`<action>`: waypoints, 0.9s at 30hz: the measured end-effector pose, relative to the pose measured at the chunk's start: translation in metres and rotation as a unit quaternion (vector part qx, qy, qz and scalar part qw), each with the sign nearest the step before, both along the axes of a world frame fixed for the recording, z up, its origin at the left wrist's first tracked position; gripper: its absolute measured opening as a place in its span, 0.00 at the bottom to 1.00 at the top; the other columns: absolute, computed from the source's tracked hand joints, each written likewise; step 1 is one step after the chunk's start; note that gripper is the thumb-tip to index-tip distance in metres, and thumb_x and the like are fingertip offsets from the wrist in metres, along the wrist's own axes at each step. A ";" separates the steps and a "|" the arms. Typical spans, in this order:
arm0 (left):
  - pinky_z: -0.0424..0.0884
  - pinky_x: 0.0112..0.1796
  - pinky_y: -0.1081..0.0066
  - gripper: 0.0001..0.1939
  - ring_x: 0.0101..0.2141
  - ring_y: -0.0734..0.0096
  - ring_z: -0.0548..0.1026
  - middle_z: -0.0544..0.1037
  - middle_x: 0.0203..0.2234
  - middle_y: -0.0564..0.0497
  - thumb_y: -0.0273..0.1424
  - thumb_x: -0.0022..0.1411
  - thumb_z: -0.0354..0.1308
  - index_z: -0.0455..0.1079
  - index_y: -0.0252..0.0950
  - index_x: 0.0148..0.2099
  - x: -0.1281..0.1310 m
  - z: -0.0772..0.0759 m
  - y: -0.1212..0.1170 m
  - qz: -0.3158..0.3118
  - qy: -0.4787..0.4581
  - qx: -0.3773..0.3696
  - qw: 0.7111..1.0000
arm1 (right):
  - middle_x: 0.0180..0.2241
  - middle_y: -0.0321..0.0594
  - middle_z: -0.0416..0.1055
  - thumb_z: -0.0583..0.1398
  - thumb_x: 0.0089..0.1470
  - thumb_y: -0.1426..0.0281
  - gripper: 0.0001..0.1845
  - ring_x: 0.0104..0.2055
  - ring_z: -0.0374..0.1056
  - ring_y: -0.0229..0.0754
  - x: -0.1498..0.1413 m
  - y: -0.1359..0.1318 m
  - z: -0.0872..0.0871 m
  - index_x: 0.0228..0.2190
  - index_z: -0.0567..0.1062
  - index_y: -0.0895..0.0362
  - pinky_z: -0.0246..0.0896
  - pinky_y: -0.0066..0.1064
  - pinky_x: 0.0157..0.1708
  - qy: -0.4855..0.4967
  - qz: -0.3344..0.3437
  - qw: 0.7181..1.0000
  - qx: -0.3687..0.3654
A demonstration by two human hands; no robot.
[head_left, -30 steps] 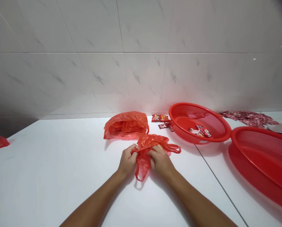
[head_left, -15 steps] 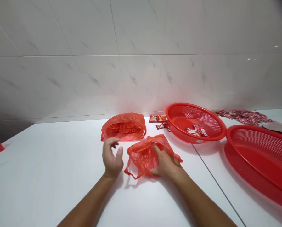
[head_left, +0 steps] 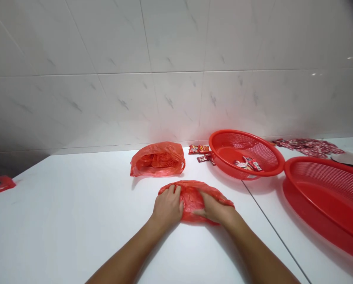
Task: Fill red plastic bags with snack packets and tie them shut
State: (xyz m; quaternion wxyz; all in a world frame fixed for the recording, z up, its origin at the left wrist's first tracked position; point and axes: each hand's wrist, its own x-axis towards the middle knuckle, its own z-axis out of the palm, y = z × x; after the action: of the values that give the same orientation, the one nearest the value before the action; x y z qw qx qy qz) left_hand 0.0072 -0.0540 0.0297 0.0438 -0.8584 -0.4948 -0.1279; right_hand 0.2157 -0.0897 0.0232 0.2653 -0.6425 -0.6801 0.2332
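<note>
A crumpled red plastic bag (head_left: 192, 196) lies flat on the white table in front of me. My left hand (head_left: 167, 207) rests on its left part, fingers stretched out and pressing down. My right hand (head_left: 214, 209) lies flat on its right part, fingers pointing left across the plastic. Behind it sits a second red plastic bag (head_left: 158, 158), open and holding more red bags.
A round red mesh basket (head_left: 268, 163) with a few sachets stands at the right, a larger red basket (head_left: 327, 185) beside it. Small red sachets (head_left: 199, 149) lie by the wall, more sachets (head_left: 309, 145) at the far right. A red scrap (head_left: 2, 184) sits at the left edge.
Both hands first gripped the bunched bag. The left hand let go, then came back, and now both hands press the bag flat on the table.
</note>
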 end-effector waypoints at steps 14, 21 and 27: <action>0.75 0.43 0.56 0.39 0.44 0.44 0.81 0.78 0.54 0.39 0.38 0.49 0.69 0.71 0.44 0.65 -0.033 0.015 -0.002 -0.101 -0.037 -0.136 0.985 | 0.38 0.48 0.81 0.57 0.60 0.45 0.31 0.41 0.75 0.47 0.002 0.014 0.017 0.39 0.85 0.58 0.69 0.36 0.43 0.381 -0.020 0.920 -0.089; 0.75 0.47 0.59 0.31 0.46 0.52 0.80 0.79 0.52 0.46 0.33 0.55 0.67 0.74 0.48 0.62 -0.035 0.022 0.002 -0.162 -0.110 -0.156 0.968 | 0.64 0.52 0.71 0.67 0.54 0.60 0.50 0.60 0.73 0.56 -0.002 0.005 0.001 0.74 0.56 0.50 0.68 0.42 0.51 0.008 0.046 0.990 -0.136; 0.76 0.49 0.59 0.25 0.49 0.56 0.79 0.78 0.54 0.47 0.24 0.59 0.58 0.76 0.45 0.58 -0.045 0.018 0.015 -0.149 -0.163 -0.176 0.959 | 0.64 0.50 0.70 0.68 0.51 0.59 0.51 0.60 0.72 0.58 0.002 -0.003 0.017 0.73 0.59 0.47 0.68 0.43 0.51 -0.025 0.077 0.984 -0.161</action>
State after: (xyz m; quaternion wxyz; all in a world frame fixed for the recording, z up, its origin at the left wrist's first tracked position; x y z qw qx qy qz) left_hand -0.0380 -0.0386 0.0477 -0.2088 -0.8841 -0.3766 -0.1816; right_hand 0.2177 -0.0931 0.0399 0.1221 -0.6284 -0.6873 0.3431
